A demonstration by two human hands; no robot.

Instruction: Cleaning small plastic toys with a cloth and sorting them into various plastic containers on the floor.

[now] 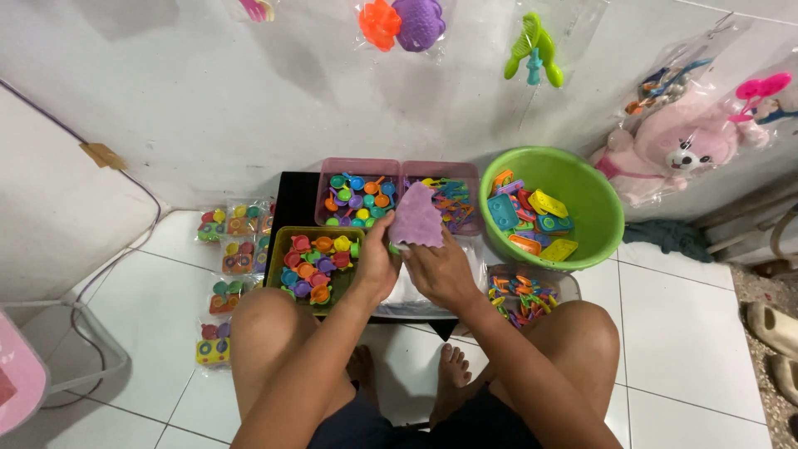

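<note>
Purple toy piece (416,218), flat, matte, with a wavy scalloped edge, held upright and tilted slightly, pinched at its lower edge by both hands. Raised above a stack of clear plastic bags (407,295), in front of pink trays (399,166) of small colourful toys.

We see our own body from above, filling the lower half of the frame: bare forearms with no sleeves, our left hand (376,264) and right hand (445,270) without rings, watch or gloves, bare knees, dark shorts at the bottom centre, and bare feet without shoes or socks
</note>
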